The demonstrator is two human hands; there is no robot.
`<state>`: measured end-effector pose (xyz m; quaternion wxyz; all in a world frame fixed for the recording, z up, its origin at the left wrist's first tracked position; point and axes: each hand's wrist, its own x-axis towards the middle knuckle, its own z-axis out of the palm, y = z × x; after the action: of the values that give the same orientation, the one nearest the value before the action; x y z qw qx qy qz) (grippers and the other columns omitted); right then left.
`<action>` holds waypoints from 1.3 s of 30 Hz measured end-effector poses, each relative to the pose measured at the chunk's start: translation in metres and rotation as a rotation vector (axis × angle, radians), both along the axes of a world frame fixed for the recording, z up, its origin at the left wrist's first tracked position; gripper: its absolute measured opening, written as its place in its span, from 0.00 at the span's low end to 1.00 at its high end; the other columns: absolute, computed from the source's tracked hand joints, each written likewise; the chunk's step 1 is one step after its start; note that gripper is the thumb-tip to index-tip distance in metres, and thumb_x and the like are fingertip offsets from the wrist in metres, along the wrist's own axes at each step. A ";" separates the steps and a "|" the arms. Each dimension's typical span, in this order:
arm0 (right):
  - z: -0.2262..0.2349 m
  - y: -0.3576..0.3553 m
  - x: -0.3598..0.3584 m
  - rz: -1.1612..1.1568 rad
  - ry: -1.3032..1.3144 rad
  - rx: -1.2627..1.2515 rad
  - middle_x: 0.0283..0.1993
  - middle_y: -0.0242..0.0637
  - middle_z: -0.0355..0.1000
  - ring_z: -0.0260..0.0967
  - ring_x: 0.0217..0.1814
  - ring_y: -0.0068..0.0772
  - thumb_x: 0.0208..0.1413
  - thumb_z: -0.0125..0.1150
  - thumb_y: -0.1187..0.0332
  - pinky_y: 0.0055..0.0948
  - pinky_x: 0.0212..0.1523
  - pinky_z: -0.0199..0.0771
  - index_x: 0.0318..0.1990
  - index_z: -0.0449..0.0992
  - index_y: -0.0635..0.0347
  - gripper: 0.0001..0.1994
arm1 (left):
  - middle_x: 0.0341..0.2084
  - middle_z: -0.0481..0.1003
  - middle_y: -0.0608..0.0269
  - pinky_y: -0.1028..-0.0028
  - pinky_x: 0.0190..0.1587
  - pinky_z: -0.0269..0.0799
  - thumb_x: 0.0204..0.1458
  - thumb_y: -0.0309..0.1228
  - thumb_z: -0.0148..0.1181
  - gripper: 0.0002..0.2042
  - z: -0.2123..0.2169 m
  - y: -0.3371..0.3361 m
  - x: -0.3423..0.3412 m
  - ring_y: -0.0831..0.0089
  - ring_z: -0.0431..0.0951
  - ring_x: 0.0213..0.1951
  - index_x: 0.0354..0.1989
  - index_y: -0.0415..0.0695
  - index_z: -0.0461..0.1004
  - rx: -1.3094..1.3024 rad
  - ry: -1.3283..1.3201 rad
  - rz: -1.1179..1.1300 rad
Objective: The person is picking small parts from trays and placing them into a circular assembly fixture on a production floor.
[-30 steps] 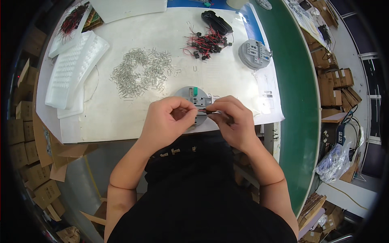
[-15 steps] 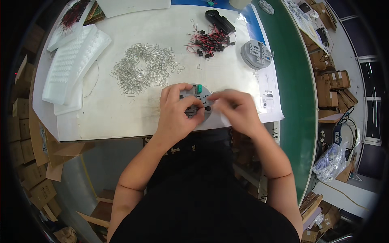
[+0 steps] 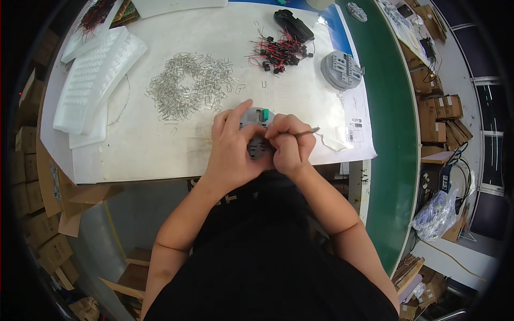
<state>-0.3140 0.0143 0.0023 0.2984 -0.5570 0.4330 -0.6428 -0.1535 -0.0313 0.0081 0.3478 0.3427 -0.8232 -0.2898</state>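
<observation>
A round grey fixture (image 3: 259, 148) with slots and a green block (image 3: 265, 114) on its far side lies near the table's front edge. Around its left side curls my left hand (image 3: 231, 140), thumb and fingers bent over its near part. My right hand (image 3: 292, 140) is closed at the fixture's right side, with its fingertips meeting the left thumb area. A thin dark rod-like tool (image 3: 309, 131) sticks out of the right fist toward the right; its other end is hidden. What lies beneath the fingertips cannot be seen.
A pile of U-shaped metal pins (image 3: 184, 101) spreads to the left. Beyond are black parts with red wires (image 3: 278, 53) and a black elongated tool (image 3: 293, 25). Another grey fixture (image 3: 341, 70) stands right, white plastic trays (image 3: 88, 91) far left.
My right hand has moved left onto the fixture and closed, and the rod-like tool now shows. A small black part visible on the fixture before is now covered. My left hand stays nearly in place.
</observation>
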 end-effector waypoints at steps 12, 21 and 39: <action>0.076 0.039 -0.068 0.020 -0.162 0.275 0.30 0.35 0.68 0.64 0.23 0.29 0.76 0.47 0.50 0.34 0.26 0.66 0.49 0.74 0.60 0.20 | 0.70 0.59 0.44 0.53 0.59 0.74 0.32 0.34 0.84 0.43 0.021 -0.006 -0.002 0.46 0.66 0.64 0.64 0.54 0.72 -0.010 0.124 -0.268; 0.076 0.026 -0.062 -0.027 0.995 0.512 0.33 0.47 0.79 0.77 0.31 0.55 0.70 0.57 0.60 0.48 0.34 0.77 0.33 0.75 0.62 0.16 | 0.57 0.71 0.46 0.57 0.54 0.77 0.36 0.38 0.84 0.46 0.021 -0.017 0.005 0.49 0.78 0.52 0.68 0.48 0.69 0.258 0.059 -0.189; 0.072 0.019 -0.046 0.098 1.064 0.710 0.24 0.51 0.76 0.76 0.27 0.62 0.70 0.56 0.59 0.56 0.31 0.76 0.31 0.77 0.62 0.17 | 0.43 0.82 0.54 0.61 0.51 0.77 0.25 0.46 0.89 0.55 0.005 -0.007 -0.008 0.58 0.83 0.44 0.69 0.40 0.70 0.095 -0.042 -0.120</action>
<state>-0.3603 0.0332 0.0747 0.2378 -0.6864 0.6824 -0.0816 -0.1612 -0.0386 0.0128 0.2959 0.3150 -0.8346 -0.3416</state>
